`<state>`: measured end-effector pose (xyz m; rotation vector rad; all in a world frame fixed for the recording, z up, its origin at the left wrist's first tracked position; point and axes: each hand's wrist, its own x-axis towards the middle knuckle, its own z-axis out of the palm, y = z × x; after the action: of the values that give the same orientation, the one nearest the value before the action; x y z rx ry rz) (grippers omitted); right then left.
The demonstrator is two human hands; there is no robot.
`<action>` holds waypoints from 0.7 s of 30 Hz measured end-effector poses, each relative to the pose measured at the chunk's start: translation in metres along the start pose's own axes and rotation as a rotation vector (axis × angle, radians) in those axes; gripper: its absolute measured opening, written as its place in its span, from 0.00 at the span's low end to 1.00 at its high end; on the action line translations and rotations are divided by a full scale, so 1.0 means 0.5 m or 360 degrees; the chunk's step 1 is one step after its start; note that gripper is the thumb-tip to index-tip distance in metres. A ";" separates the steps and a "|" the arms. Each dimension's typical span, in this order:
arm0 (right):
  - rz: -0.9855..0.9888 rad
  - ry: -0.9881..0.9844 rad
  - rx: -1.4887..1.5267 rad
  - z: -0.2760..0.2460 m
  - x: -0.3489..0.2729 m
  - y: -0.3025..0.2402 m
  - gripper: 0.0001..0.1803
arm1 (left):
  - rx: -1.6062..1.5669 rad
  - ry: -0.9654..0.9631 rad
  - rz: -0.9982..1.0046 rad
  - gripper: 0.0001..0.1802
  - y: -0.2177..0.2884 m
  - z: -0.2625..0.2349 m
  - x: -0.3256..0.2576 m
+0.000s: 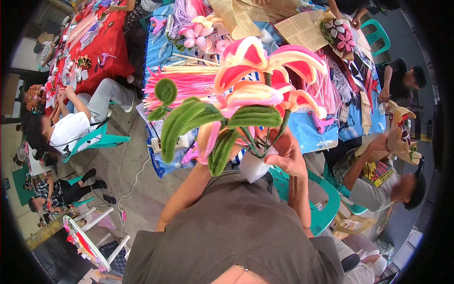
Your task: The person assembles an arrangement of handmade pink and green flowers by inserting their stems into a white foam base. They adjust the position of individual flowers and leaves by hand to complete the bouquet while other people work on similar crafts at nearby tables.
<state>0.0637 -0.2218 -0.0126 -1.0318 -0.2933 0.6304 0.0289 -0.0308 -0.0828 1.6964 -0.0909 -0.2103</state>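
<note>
Close in front of my chest stands a pipe-cleaner flower arrangement with large pink, cream-edged petals [248, 54] and fuzzy green leaves [189, 120]. Its green stems rise out of a small white pot [254, 165]. My right hand [289, 154] is wrapped round the pot's right side, its thumb pressed against the front. My left hand [232, 152] reaches in behind the leaves on the other side; they cover most of it, so its fingers and any contact with the pot are hidden.
The table with a blue cloth [309, 135] carries bundled pink pipe cleaners [177, 87], a pink glue gun [322, 124] and brown printed wrapping paper [302, 31]. A green chair [324, 201] stands close at right. Co-workers sit on both sides; a white cable [135, 182] crosses the floor.
</note>
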 end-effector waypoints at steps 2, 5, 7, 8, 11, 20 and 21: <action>0.0023 -0.0012 -0.0002 0.001 -0.003 -0.003 0.36 | -0.0039 0.0100 0.0004 0.24 -0.038 0.001 -0.017; 0.0034 -0.0058 -0.0063 -0.002 -0.006 -0.004 0.33 | -0.1716 0.0136 -0.0272 0.24 -0.071 0.012 -0.017; 0.0055 -0.0043 -0.0018 -0.003 -0.010 -0.002 0.31 | -0.1210 0.0169 -0.0134 0.22 -0.059 0.014 -0.025; 0.0066 -0.0036 0.0003 -0.003 -0.011 -0.001 0.30 | -0.0712 0.0223 -0.0076 0.21 -0.039 0.015 -0.025; 0.0076 -0.0045 -0.0058 -0.003 -0.015 -0.007 0.28 | 0.0026 0.0380 0.0020 0.20 -0.012 0.009 -0.034; -0.0001 -0.0007 -0.0021 0.009 -0.012 -0.008 0.31 | -0.0796 0.0301 -0.0111 0.20 -0.042 0.004 -0.047; 0.0004 -0.0007 -0.0027 0.008 -0.012 -0.009 0.30 | -0.0871 0.0288 -0.0123 0.20 -0.046 0.005 -0.045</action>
<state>0.0583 -0.2243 -0.0064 -1.0474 -0.3017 0.6333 0.0052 -0.0263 -0.1037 1.1668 0.1557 -0.1229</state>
